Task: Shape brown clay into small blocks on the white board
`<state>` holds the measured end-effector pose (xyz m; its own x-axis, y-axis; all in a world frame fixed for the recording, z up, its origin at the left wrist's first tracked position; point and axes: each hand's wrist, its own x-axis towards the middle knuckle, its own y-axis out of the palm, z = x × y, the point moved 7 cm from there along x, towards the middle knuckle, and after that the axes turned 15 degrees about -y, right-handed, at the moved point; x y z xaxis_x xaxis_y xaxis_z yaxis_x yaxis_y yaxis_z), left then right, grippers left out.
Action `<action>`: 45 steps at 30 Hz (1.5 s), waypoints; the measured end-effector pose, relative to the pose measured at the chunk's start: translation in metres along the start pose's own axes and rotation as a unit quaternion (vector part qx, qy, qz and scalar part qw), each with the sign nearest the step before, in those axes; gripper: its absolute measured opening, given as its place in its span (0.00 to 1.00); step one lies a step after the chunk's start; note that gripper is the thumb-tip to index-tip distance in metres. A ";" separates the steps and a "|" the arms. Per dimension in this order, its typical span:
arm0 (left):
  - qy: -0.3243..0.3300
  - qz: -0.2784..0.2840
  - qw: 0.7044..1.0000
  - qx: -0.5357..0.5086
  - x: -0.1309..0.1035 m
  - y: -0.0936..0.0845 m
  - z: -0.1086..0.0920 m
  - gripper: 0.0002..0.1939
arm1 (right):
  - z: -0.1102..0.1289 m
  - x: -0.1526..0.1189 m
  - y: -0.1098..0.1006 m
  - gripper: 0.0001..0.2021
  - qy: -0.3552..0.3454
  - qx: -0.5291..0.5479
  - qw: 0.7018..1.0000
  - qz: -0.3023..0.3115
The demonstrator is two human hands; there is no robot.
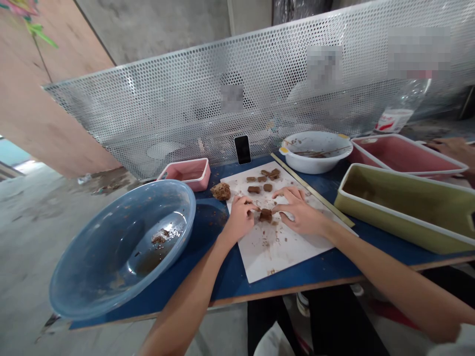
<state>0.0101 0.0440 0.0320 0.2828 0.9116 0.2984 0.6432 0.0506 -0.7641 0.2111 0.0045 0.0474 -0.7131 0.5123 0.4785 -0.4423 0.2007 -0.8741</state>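
A small brown clay-like block (265,215) lies on a white board (256,262) between my two hands. My left hand (243,215) is at the block's left, fingers bent but not closed round anything, tips very near its edge. On the other side, my right hand (302,212) has its fingers spread, the index tip close to the block; contact is hard to make out. Farther back on the board are several similar brown pieces (254,189). A rough brown lump (220,191) sits at the board's left edge. Crumbs and smears mark the board.
A large blue basin (74,277) with murky water stands left. Behind are a pink tub (206,173), a phone (243,149) and a white basin (309,167). A long strip (315,193) crosses the board's right side. Green (393,217) and pink (411,173) troughs stand right, near another person's hand (454,151).
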 end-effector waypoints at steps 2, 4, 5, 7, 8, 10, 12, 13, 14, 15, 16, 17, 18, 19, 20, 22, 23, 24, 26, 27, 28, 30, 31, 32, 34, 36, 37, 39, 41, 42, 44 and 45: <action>-0.003 0.001 1.000 0.002 0.000 0.001 0.001 0.26 | -0.001 -0.001 -0.001 0.13 0.004 0.000 1.000 -0.007; -0.007 0.004 1.000 0.001 0.001 0.001 0.001 0.25 | -0.004 -0.001 -0.002 0.13 0.013 0.000 1.000 -0.015; -0.010 0.006 1.000 -0.002 0.001 0.001 0.002 0.24 | -0.005 -0.002 -0.003 0.13 0.018 0.002 1.000 -0.018; -0.014 0.016 1.000 -0.010 0.002 0.001 0.002 0.21 | -0.007 -0.002 -0.003 0.13 0.027 0.005 0.999 -0.020; -0.014 0.023 1.000 -0.016 0.002 0.001 0.002 0.20 | -0.007 -0.002 -0.003 0.13 0.031 0.007 0.999 -0.020; -0.009 0.034 0.999 -0.029 0.002 0.001 0.001 0.19 | -0.008 -0.002 -0.003 0.13 0.037 0.009 0.999 -0.019; -0.003 0.036 0.999 -0.040 0.002 0.001 0.001 0.19 | -0.007 -0.001 -0.002 0.12 0.042 0.013 0.999 -0.018; -0.002 0.034 0.999 -0.042 0.002 0.000 0.001 0.20 | -0.007 -0.001 -0.001 0.12 0.047 0.015 0.999 -0.016; -0.001 0.032 0.999 -0.043 0.002 0.000 0.001 0.20 | -0.008 -0.001 0.000 0.12 0.055 0.017 0.998 -0.015; -0.001 0.029 0.999 -0.043 0.003 0.000 0.002 0.20 | -0.009 -0.001 0.001 0.11 0.067 0.020 0.997 -0.014; -0.002 0.025 0.999 -0.043 0.003 0.000 0.002 0.20 | -0.010 -0.002 0.002 0.10 0.081 0.024 0.996 -0.012; -0.003 0.022 0.999 -0.042 0.003 0.000 0.003 0.20 | -0.012 -0.002 0.004 0.10 0.097 0.030 0.995 -0.009; -0.005 0.018 0.999 -0.042 0.004 -0.001 0.003 0.20 | -0.013 -0.003 0.007 0.10 0.114 0.037 0.993 -0.005; -0.009 0.013 0.999 -0.041 0.004 -0.002 0.004 0.20 | -0.014 -0.004 0.010 0.11 0.131 0.044 0.990 -0.001; -0.013 0.010 0.999 -0.040 0.005 -0.003 0.004 0.20 | -0.015 -0.004 0.013 0.12 0.147 0.049 0.988 0.003; -0.023 0.004 0.999 -0.039 0.005 -0.006 0.004 0.20 | -0.014 -0.004 0.018 0.14 0.174 0.049 0.983 0.005; -0.027 0.002 0.999 -0.039 0.005 -0.007 0.004 0.20 | -0.013 -0.004 0.020 0.15 0.182 0.046 0.982 0.005; -0.031 0.001 0.999 -0.040 0.005 -0.008 0.004 0.20 | -0.011 -0.003 0.022 0.15 0.188 0.042 0.981 0.005; -0.034 -0.001 0.999 -0.041 0.005 -0.009 0.003 0.20 | -0.007 0.000 0.025 0.16 0.193 0.038 0.980 0.009; -0.035 -0.001 0.999 -0.041 0.005 -0.009 0.002 0.21 | -0.006 0.001 0.026 0.16 0.193 0.037 0.980 0.010; -0.034 -0.001 0.999 -0.040 0.005 -0.009 0.002 0.21 | -0.004 0.002 0.027 0.16 0.193 0.036 0.980 0.011; -0.032 -0.002 0.999 -0.039 0.006 -0.009 0.002 0.21 | -0.003 0.002 0.026 0.16 0.190 0.034 0.981 0.007; -0.031 -0.002 0.999 -0.039 0.006 -0.008 0.002 0.21 | -0.003 0.002 0.026 0.15 0.188 0.032 0.982 0.004; -0.029 -0.002 0.999 -0.039 0.006 -0.008 0.001 0.21 | -0.004 0.002 0.025 0.14 0.188 0.030 0.982 0.001; -0.025 -0.001 0.999 -0.040 0.006 -0.007 0.001 0.22 | -0.005 0.001 0.025 0.12 0.190 0.026 0.981 -0.006; -0.025 -0.001 0.999 -0.038 0.005 -0.005 0.001 0.22 | -0.007 0.002 0.024 0.10 0.189 0.025 0.981 -0.019; -0.025 -0.002 0.999 -0.037 0.005 -0.005 0.001 0.21 | -0.007 0.002 0.025 0.09 0.188 0.027 0.981 -0.026; -0.025 -0.003 0.999 -0.037 0.005 -0.004 0.000 0.21 | -0.008 0.004 0.025 0.08 0.188 0.029 0.981 -0.041; -0.022 -0.001 0.999 -0.039 0.005 -0.004 -0.001 0.21 | -0.008 0.005 0.025 0.07 0.190 0.030 0.980 -0.052; -0.020 0.000 0.999 -0.040 0.005 -0.005 -0.001 0.21 | -0.008 0.006 0.025 0.07 0.191 0.031 0.979 -0.057; -0.019 0.002 0.999 -0.039 0.004 -0.005 -0.002 0.20 | -0.007 0.008 0.025 0.07 0.187 0.034 0.980 -0.064; -0.019 0.003 0.999 -0.038 0.004 -0.005 -0.003 0.20 | -0.007 0.009 0.025 0.07 0.185 0.035 0.980 -0.065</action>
<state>0.0099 0.0465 0.0387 0.2597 0.9267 0.2715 0.6938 0.0165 -0.7200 0.1974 0.0195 0.0294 -0.4077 0.7573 0.5102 -0.5621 0.2322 -0.7938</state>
